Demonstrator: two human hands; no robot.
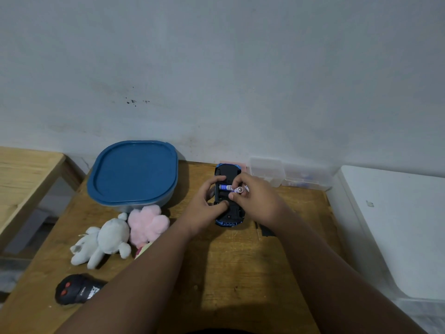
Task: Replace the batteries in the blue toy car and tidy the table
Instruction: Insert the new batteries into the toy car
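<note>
Blue toy car (228, 196): lies upside down on wooden table (240, 273), toward the far edge, black underside up, blue trim visible at both ends only. Middle of the chassis largely covered by both hands.

Left hand (207, 203): grips the car's left flank, fingers curled over the underside, thumb pressed on the chassis. Car's left edge hidden beneath it.

Right hand (252, 194): fingers curled, pinches loose battery (238, 189) between thumb and forefinger just above the open compartment. Second pale tip beside it, too small to identify.

Seated battery (225, 187): lies crosswise in the compartment, blue label up, one end hidden by fingers.

Dark flat piece (266, 231): rests beside the right forearm, partly covered, nature unclear.

Remote control (77, 289): near-left corner, right end cut off by the left forearm.

Blue-lidded container (133, 172), grey plush (103, 239) and pink plush (148, 222): left of the car, the pink one touching the container.

Clear plastic box (267, 173): against the wall, contents blurred
</note>
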